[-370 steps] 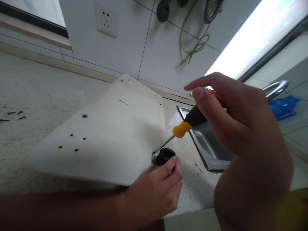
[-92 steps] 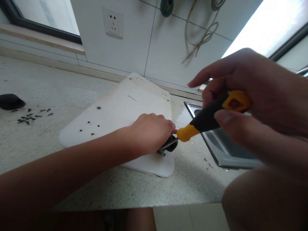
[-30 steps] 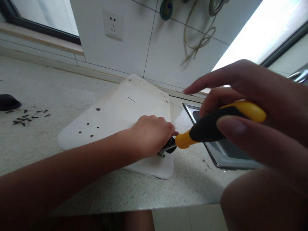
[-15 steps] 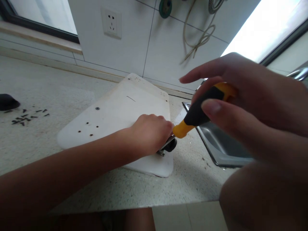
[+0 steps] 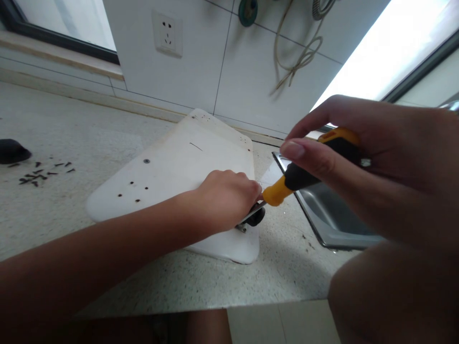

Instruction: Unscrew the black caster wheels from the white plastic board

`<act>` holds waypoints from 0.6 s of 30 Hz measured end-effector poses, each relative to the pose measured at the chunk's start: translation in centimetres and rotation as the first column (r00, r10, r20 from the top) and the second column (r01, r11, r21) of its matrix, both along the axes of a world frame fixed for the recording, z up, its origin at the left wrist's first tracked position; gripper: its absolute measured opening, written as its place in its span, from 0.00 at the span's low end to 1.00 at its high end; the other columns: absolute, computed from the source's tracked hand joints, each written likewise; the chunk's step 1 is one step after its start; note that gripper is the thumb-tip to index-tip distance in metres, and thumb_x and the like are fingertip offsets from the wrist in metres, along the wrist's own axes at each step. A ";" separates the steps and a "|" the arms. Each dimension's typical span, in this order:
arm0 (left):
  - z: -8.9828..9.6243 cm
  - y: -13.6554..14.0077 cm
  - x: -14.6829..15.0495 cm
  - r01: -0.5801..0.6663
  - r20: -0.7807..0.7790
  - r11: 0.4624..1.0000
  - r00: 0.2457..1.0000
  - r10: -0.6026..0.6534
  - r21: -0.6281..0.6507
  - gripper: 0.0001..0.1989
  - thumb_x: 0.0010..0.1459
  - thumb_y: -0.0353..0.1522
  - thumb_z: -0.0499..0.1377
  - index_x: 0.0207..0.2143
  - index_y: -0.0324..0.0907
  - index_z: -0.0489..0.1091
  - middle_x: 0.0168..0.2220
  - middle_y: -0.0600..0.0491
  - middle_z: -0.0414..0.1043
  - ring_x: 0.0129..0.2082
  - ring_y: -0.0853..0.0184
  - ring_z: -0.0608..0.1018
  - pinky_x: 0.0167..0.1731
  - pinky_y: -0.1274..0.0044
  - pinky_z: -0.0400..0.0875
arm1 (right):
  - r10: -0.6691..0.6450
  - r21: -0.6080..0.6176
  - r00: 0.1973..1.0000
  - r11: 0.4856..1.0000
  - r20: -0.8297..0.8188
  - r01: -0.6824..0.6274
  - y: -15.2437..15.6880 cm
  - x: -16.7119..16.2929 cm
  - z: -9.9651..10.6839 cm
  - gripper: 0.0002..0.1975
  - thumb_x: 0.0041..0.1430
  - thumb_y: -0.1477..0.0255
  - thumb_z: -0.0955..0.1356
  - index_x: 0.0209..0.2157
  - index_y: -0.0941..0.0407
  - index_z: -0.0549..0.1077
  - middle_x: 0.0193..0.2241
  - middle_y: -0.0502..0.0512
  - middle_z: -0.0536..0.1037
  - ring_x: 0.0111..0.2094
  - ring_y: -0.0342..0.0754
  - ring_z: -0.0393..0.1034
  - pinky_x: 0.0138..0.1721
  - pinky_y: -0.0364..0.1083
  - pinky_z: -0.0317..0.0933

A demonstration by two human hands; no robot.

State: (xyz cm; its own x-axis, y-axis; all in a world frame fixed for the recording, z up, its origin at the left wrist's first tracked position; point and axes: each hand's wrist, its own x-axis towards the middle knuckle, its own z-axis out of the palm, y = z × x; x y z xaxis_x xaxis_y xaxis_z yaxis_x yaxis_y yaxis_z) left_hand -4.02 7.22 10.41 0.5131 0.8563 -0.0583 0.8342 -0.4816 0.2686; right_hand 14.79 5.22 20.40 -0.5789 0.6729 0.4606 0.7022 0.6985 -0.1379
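Note:
A white board [image 5: 168, 162] with rounded corners and several dark screw holes lies on the speckled counter. At its near right corner sits a caster [image 5: 255, 217], black and rounded, with a metal bracket. My left hand [image 5: 225, 198] is closed over it in a fist resting on the board; the fingertips are hidden. My right hand [image 5: 358, 167] grips a yellow-and-black screwdriver [image 5: 304, 176] by the handle, thumb and forefinger forward. The metal shaft slants down to the bracket beside my left knuckles, and its tip is hidden.
Several dark screws [image 5: 36, 177] lie scattered on the left of the counter [image 5: 53, 119], near a black rounded piece [image 5: 13, 151]. A steel sink [image 5: 337, 220] is set into the counter on the right. Behind are a tiled wall with a socket [image 5: 167, 36] and a hanging cord [image 5: 303, 59].
My right thumb and forefinger have come together, lower around the screwdriver handle, and the hand has turned. The handle has shifted slightly right. My left hand stays at the caster.

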 end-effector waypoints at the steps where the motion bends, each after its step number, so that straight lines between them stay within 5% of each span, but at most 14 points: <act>1: 0.0 0.0 0.0 -0.008 0.001 1.000 1.000 0.008 0.001 0.15 0.70 0.37 0.57 0.47 0.46 0.84 0.36 0.44 0.83 0.33 0.55 0.81 0.31 0.69 0.64 | 0.018 -0.013 1.000 1.000 -0.005 -0.018 0.1 -0.1 0.0 0.12 0.68 0.54 0.72 0.39 0.47 0.79 0.19 0.47 0.71 0.16 0.43 0.56 0.19 0.51 0.46; 6: -0.2 0.1 0.1 -0.045 -0.024 0.999 0.999 0.045 -0.002 0.14 0.69 0.37 0.60 0.49 0.46 0.84 0.37 0.43 0.84 0.35 0.54 0.82 0.33 0.69 0.66 | 0.040 -0.142 0.998 0.989 -0.043 -0.046 -0.2 -0.4 0.0 0.16 0.67 0.58 0.69 0.54 0.43 0.76 0.33 0.49 0.82 0.25 0.49 0.72 0.20 0.51 0.58; 12: 0.0 0.1 0.1 -0.018 -0.016 1.000 1.000 0.018 -0.003 0.16 0.71 0.36 0.56 0.49 0.46 0.84 0.38 0.43 0.85 0.34 0.56 0.82 0.32 0.69 0.64 | -0.028 0.012 1.000 1.000 0.001 0.028 -0.3 -0.4 0.1 0.10 0.68 0.59 0.72 0.34 0.48 0.77 0.17 0.45 0.67 0.16 0.42 0.51 0.22 0.51 0.48; 14: 0.0 0.0 0.1 -0.028 -0.019 1.000 0.999 0.028 0.004 0.16 0.70 0.36 0.57 0.50 0.46 0.84 0.36 0.44 0.84 0.34 0.56 0.81 0.31 0.69 0.63 | 0.019 -0.050 0.999 0.999 -0.030 -0.021 -0.4 -0.2 0.1 0.06 0.66 0.61 0.72 0.41 0.46 0.79 0.21 0.45 0.73 0.17 0.43 0.58 0.21 0.51 0.51; 16: 0.0 0.0 0.1 -0.037 -0.031 0.999 0.999 0.037 0.002 0.15 0.68 0.36 0.58 0.50 0.47 0.84 0.36 0.44 0.84 0.34 0.55 0.81 0.31 0.69 0.64 | 0.027 -0.093 0.999 0.995 -0.040 -0.030 -0.7 -0.1 0.2 0.13 0.64 0.61 0.71 0.49 0.45 0.78 0.29 0.47 0.81 0.23 0.48 0.69 0.20 0.51 0.56; 18: 0.0 0.1 0.2 -0.037 -0.040 0.999 0.998 0.037 -0.001 0.15 0.69 0.36 0.58 0.49 0.47 0.84 0.38 0.43 0.84 0.35 0.54 0.81 0.31 0.69 0.64 | -0.018 -0.081 1.000 0.997 -0.010 0.017 -0.7 -0.2 0.2 0.13 0.65 0.59 0.69 0.49 0.46 0.76 0.30 0.49 0.81 0.24 0.51 0.71 0.20 0.53 0.55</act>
